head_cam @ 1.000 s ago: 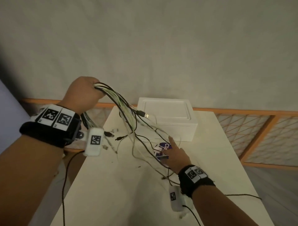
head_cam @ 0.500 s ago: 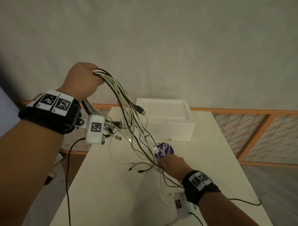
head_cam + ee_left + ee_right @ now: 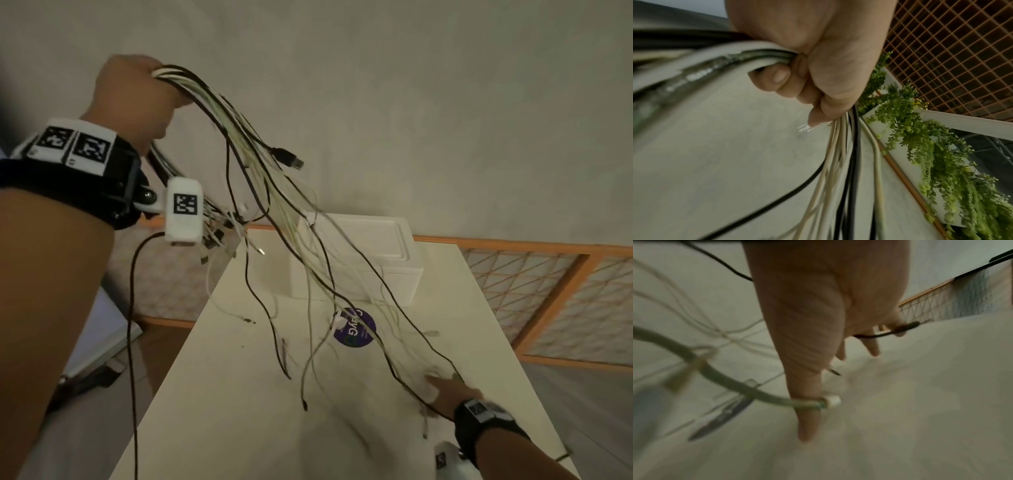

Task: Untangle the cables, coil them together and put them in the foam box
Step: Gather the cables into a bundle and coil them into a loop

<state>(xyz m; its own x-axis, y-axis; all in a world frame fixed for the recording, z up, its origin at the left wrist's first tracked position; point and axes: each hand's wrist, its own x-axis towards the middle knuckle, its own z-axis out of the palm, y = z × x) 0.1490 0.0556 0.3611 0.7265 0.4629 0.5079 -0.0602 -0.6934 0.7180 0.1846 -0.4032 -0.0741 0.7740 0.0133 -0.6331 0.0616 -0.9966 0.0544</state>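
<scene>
While the left hand (image 3: 137, 92) is held high above the table's left edge, its fingers (image 3: 781, 76) are curled tight around a bunch of white and black cables (image 3: 260, 178). The cables hang down from the fist and spread out over the table (image 3: 239, 411), and a black plug (image 3: 291, 159) sticks out in the air. Their loose ends trail across the middle of the table, over a round purple sticker (image 3: 356, 330). The white foam box (image 3: 376, 253) sits at the far edge with its lid on. Near the right edge, the right hand (image 3: 448, 394) lies low with its fingers (image 3: 807, 418) straight, and a white cable end and a thin black one cross them. It grips nothing.
</scene>
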